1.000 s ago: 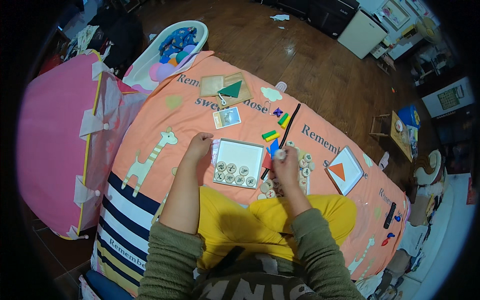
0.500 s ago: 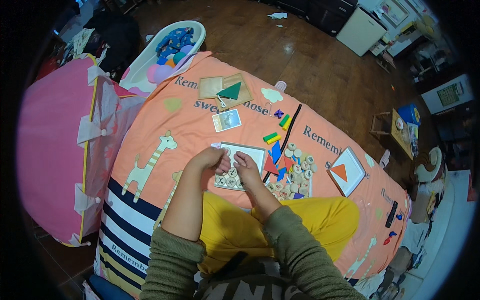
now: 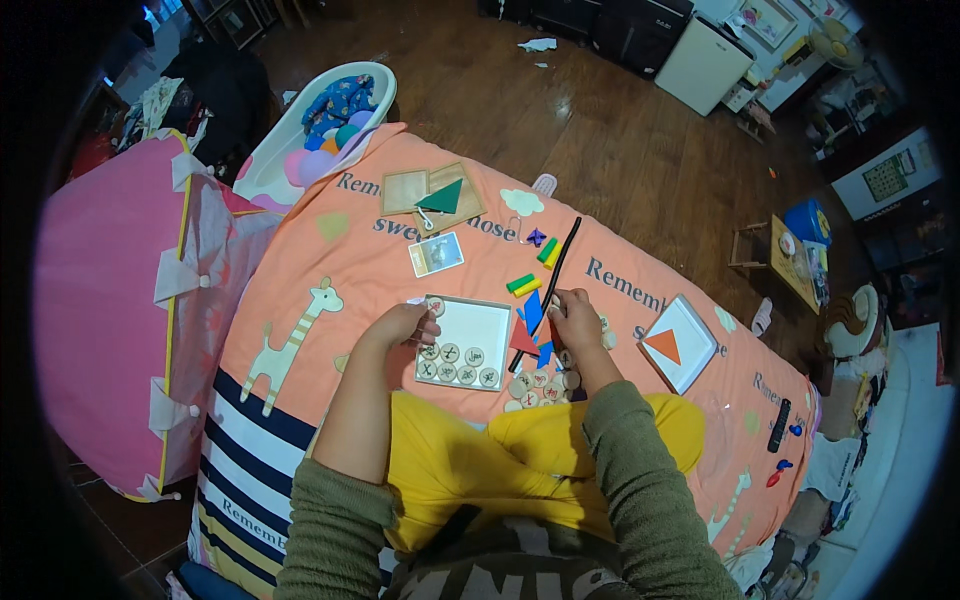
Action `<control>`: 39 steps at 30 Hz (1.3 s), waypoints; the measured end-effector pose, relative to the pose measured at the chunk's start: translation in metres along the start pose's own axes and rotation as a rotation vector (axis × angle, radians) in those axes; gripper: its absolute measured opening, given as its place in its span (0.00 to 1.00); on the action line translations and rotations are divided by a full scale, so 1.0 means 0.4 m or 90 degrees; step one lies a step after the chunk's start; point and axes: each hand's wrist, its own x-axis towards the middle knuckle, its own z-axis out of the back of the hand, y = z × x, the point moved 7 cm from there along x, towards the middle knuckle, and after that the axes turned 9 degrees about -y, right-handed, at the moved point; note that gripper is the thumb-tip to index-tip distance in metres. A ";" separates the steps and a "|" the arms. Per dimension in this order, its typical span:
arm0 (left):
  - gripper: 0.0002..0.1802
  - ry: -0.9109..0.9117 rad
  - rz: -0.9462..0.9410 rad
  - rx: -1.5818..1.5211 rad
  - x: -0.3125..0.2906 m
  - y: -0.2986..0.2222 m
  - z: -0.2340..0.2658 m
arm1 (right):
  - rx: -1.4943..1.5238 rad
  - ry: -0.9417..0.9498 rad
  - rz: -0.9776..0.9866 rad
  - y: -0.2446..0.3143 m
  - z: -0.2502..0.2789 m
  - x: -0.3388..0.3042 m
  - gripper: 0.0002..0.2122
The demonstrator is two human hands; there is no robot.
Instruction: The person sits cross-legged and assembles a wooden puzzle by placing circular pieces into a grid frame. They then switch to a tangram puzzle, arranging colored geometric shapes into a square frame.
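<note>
A shallow white box [image 3: 474, 322] lies in front of me on the orange bedspread. Several round wooden chess pieces [image 3: 466, 374] with characters stand in rows at its near end, and one red-marked piece [image 3: 436, 307] sits at its far left corner. My left hand [image 3: 405, 325] is closed at the box's left rim, fingers curled inward; what they hold is hidden. Over the loose heap of round pieces [image 3: 540, 390] to the right, my right hand [image 3: 577, 322] points its closed fingers down beside a black stick [image 3: 563, 255]. Its fingertips are partly hidden.
Blue shapes [image 3: 533, 312], a red triangle [image 3: 522, 338] and green and yellow blocks [image 3: 522, 284] lie by the stick. A white tray with an orange triangle [image 3: 664, 347] lies right. Wooden boards [image 3: 405, 192] and a picture card [image 3: 436, 255] lie farther off. A pink tent [image 3: 110, 310] stands left.
My right hand has moved right, from above the box to the heap of pieces. My left hand has drawn back to the box's left rim. The view has shifted slightly.
</note>
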 end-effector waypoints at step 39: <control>0.17 -0.062 -0.339 0.500 0.001 -0.066 -0.180 | -0.263 0.188 -0.080 -0.102 0.126 -0.202 0.17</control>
